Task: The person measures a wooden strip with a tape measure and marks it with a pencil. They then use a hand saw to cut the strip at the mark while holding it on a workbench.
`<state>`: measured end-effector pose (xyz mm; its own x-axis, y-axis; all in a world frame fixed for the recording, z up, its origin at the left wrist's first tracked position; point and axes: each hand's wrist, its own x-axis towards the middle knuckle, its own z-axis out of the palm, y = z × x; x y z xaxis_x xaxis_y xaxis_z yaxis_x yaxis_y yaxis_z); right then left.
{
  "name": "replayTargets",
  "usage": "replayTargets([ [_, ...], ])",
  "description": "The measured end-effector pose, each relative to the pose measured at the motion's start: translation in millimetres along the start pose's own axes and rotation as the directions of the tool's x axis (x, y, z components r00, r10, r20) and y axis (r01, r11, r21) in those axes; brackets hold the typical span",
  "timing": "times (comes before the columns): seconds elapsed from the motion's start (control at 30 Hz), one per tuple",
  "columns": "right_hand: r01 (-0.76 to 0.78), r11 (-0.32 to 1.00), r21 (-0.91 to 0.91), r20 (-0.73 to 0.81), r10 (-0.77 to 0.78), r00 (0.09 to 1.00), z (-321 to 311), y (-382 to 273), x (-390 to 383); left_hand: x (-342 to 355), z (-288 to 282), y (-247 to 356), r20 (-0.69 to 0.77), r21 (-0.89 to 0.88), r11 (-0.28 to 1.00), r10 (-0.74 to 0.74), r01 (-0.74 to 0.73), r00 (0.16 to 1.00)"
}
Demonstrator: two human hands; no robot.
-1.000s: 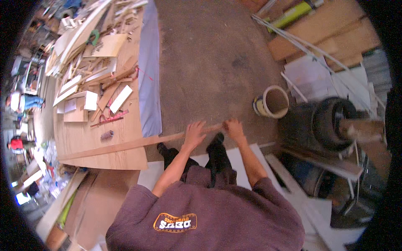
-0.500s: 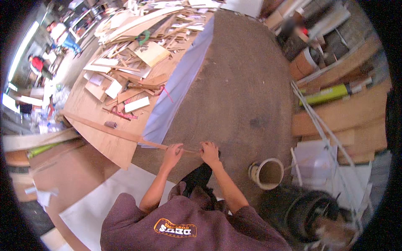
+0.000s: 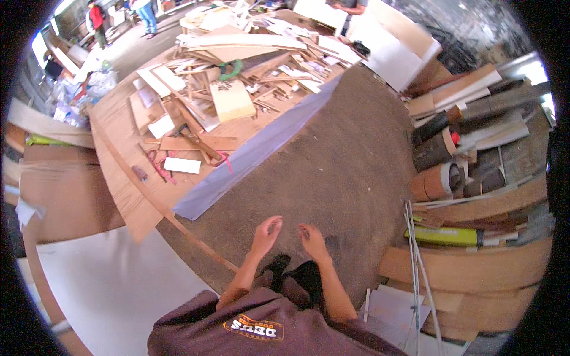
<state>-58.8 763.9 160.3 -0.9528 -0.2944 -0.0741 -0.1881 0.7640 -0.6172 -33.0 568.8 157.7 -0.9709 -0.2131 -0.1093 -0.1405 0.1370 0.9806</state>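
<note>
My left hand [image 3: 269, 233] hovers over the brown floor in front of my body, its fingers loosely curled and nothing visible in it. To its right, my right hand [image 3: 311, 241] is held at about the same height, fingers bent and apart, also without anything in it. A long thin wooden strip [image 3: 199, 240] lies along the near left side of the plywood worktop [image 3: 116, 118] and juts past its corner. The strip's near end passes out of sight at my left forearm. On the worktop lie a hammer [image 3: 205, 146] with a wooden handle and a small white block [image 3: 181, 165].
Offcuts, boards [image 3: 234, 101] and a green ring [image 3: 230, 69] pile up across the worktop. A white sheet [image 3: 113, 285] lies on the near left. At the right are stacked planks [image 3: 463, 267], rolls [image 3: 430, 184] and thin rods [image 3: 414, 249]. Other people stand at the far left.
Both hands have let go of the strip, and its near end now lies by my left forearm. My view has shifted, and the bucket at the right is out of sight.
</note>
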Motion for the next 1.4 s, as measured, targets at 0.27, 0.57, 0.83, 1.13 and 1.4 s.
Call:
replayTargets([
  [0.27, 0.005, 0.979, 0.201, 0.213, -0.049, 0.976, -4, 34, 140, 79, 1, -16, -0.130, 0.125, 0.988, 0.106, -0.089, 0.986],
  [0.57, 0.310, 0.900, 0.308, 0.274, -0.395, 0.877, -13, 39, 363, 192, -38, -41, -0.543, 0.098, 0.983, -0.078, 0.156, 0.836],
  [0.83, 0.597, 0.768, 0.231, 0.195, -0.638, 0.745, -15, -29, 552, 354, -51, 25, -0.764, -0.102, 0.992, -0.125, 0.073, 0.633],
  [1.13, 0.597, 0.750, 0.285, 0.178, -0.653, 0.736, -25, -92, 697, 497, -125, 29, -0.770, 0.313, 0.949, 0.226, 0.045, 0.597],
  [1.4, 0.620, 0.743, 0.252, 0.123, -0.660, 0.741, -8, -115, 750, 631, -195, 21, -0.833, 0.360, 0.908, 0.209, 0.216, 0.512],
])
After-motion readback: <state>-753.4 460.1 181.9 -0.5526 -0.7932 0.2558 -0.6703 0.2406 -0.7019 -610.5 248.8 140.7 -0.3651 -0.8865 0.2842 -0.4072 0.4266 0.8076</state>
